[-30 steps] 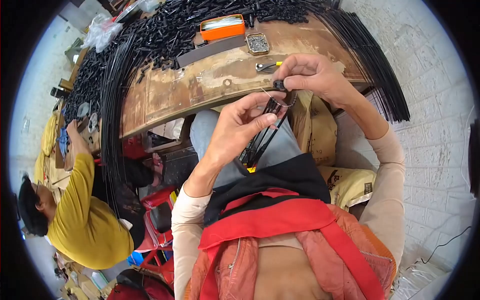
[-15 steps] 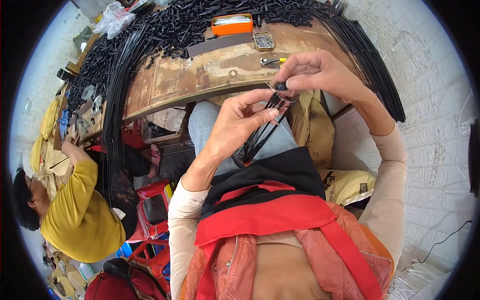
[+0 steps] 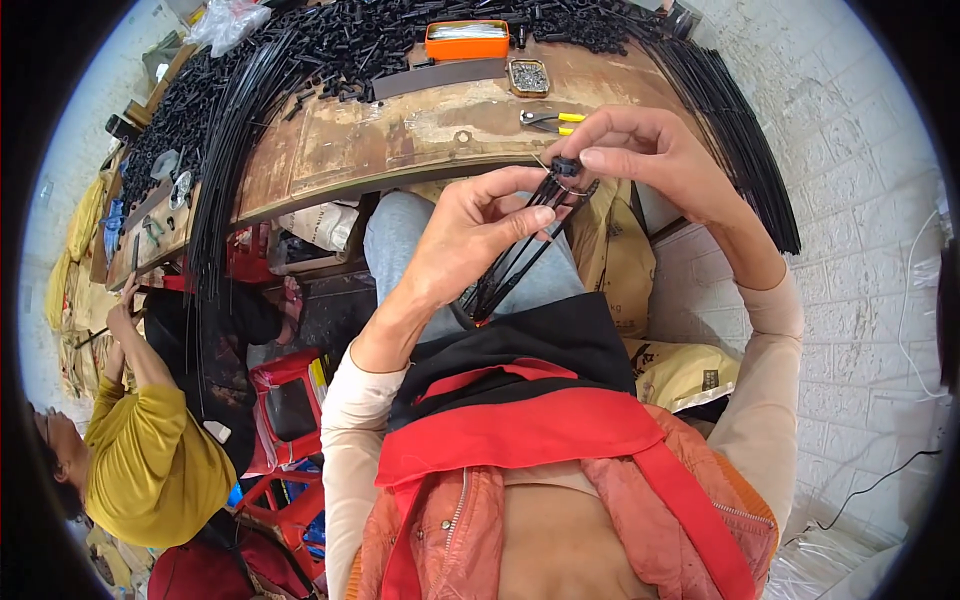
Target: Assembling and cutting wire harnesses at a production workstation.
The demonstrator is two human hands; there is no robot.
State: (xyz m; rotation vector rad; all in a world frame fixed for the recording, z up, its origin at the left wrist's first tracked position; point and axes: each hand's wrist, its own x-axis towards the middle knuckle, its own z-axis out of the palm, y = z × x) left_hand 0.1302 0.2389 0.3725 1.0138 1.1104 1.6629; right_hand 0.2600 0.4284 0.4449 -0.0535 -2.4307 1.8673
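Above my lap, my left hand (image 3: pixel 450 240) is closed round a bundle of thin black rods (image 3: pixel 502 275), like umbrella ribs. The rods hang down toward my black apron, fanned slightly apart. At their upper end sits a small notched black hub (image 3: pixel 566 167), with a thin wire around the rods just below it. My right hand (image 3: pixel 650 160) pinches at this hub between thumb and fingers; its fingertips are partly hidden behind it. Just beyond the right hand, pliers (image 3: pixel 545 122) with yellow handles lie on the wooden table (image 3: pixel 390 150).
Small black plastic parts (image 3: pixel 360 45) are heaped along the table's far side. An orange box (image 3: pixel 467 48) and a tray of small metal pieces (image 3: pixel 528 77) stand there. Long black rods (image 3: pixel 740 125) overhang both sides. At left sits a co-worker in a yellow top (image 3: pixel 160 455).
The hub has tipped, and its notched side now shows more. Both my hands keep their hold almost in place. The co-worker has leaned back with lowered arms.
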